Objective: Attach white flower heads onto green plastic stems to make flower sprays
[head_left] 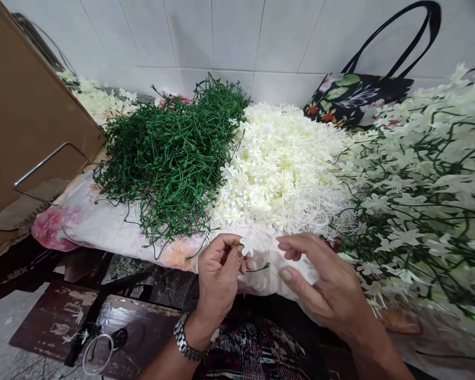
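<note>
My left hand (218,277), with a metal watch on its wrist, pinches a thin green stem (259,268) that carries a small white flower (247,246) at the fingertips. My right hand (323,285) hovers just to the right, fingers apart, holding nothing that I can see. Behind the hands, a tangled heap of green plastic stems (170,153) lies beside a pile of loose white flowers (281,163). Both piles rest on a floral cloth (98,221).
A mass of assembled white flower sprays (427,200) fills the right side. A floral tote bag (356,97) leans on the tiled wall. A brown cardboard box (27,121) stands at left, more white flowers (98,100) behind it. Dark boards (103,322) lie below.
</note>
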The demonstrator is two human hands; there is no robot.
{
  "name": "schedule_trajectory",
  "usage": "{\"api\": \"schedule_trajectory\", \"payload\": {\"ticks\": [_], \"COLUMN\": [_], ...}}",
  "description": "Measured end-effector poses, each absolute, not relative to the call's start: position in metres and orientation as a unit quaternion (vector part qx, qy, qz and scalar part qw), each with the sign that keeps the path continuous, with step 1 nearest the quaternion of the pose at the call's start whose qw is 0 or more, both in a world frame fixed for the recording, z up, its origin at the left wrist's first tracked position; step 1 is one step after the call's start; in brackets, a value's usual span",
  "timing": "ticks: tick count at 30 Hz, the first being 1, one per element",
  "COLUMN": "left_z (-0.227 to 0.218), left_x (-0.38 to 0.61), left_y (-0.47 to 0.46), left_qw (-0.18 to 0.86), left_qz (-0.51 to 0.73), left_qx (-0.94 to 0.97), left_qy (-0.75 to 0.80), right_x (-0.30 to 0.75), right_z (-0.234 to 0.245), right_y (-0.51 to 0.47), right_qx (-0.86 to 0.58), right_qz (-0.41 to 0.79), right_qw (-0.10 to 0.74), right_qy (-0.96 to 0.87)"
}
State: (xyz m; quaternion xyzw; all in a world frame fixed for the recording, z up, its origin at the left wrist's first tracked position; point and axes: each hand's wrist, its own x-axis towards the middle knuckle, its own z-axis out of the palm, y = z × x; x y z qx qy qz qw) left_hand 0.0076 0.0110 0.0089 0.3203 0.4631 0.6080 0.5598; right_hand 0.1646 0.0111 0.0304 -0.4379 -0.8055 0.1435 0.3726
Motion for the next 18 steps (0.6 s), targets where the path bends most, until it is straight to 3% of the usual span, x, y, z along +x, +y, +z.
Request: {"api": "schedule_trajectory", "payload": {"ticks": [5, 9, 13, 18], "left_z": [0.014, 0.011, 0.01, 0.021], "left_x": [0.01, 0.008, 0.003, 0.005], "left_y": [0.002, -0.006, -0.006, 0.001], "left_qw": [0.565, 0.561, 0.564, 0.586], "left_qz": [0.636, 0.649, 0.592, 0.492], "left_qx": [0.297, 0.319, 0.387, 0.453], "left_qy": [0.433, 0.402, 0.428, 0.458], "right_x": [0.153, 0.151, 0.151, 0.139], "right_z": [0.023, 0.023, 0.034, 0.042], "right_y": [0.003, 0.007, 0.01, 0.012], "right_qx": [-0.405, -0.4, -0.363, -0.3], "right_qz": [0.194, 0.126, 0.054, 0.106], "right_qw": [0.392, 0.418, 0.391, 0.426], "right_qy": [-0.802, -0.806, -0.844, -0.847]}}
